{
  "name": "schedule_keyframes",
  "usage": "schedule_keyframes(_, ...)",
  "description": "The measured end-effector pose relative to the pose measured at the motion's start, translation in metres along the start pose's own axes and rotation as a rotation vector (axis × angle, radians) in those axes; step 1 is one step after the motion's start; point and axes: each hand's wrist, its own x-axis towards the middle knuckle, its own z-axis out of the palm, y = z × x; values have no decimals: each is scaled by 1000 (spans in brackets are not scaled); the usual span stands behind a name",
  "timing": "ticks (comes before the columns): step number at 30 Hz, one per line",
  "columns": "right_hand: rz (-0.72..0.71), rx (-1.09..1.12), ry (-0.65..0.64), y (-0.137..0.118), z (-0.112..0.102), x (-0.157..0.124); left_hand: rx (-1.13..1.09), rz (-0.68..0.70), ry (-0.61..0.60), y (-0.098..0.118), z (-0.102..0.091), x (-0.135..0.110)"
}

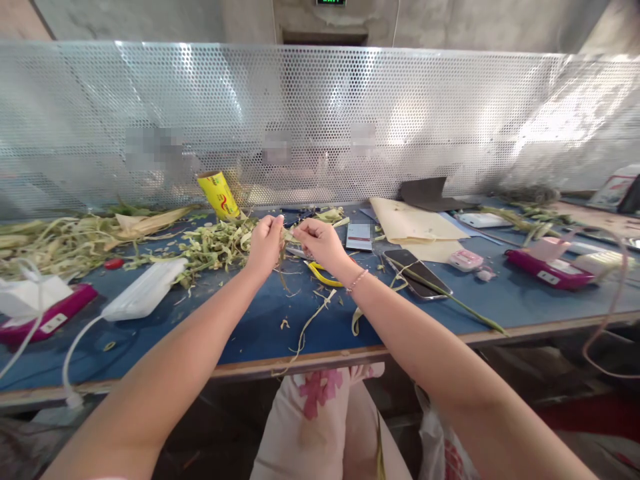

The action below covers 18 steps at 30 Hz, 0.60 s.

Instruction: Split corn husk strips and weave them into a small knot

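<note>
We observe the left hand (266, 245) and right hand (320, 244) with fingers pinched on a plant strip (288, 235) between them. Leaf scraps (215, 243) lie just beside the left hand.

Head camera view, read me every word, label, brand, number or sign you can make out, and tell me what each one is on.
"EXIT": on the green sign, cut off by the top edge.
Too blurred to read: red marking on the yellow tube.
Too small to read: print on the pale screen or card; white labels on the magenta holders.
</note>
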Motion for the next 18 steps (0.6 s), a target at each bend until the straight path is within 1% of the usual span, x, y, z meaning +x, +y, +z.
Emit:
schedule_keyframes(4, 21, -1, 5, -2, 2, -4, 225, 163, 82, 5, -3, -5)
schedule_keyframes(7, 14, -29, 12, -1, 5, -6, 264, 210, 116, 6, -2, -9)
schedule_keyframes(9, 6, -43, 11, 1, 6, -6, 238, 211, 118, 6, 0, -11)
schedule_keyframes(11, 1, -36, 0, 2, 6, -5, 135, 158, 102, 6, 4, -12)
schedule_keyframes(13, -4, -30, 3, 2, 6, -4, -51, 43, 70, 6, 8, -13)
schedule_keyframes(16, -42, -79, 57, 0, 4, -4, -306, -139, -34, 5, 14, -13)
schedule_keyframes(18, -83, -145, 106, -2, 3, -5, -375, -198, -89, 5, 17, -14)
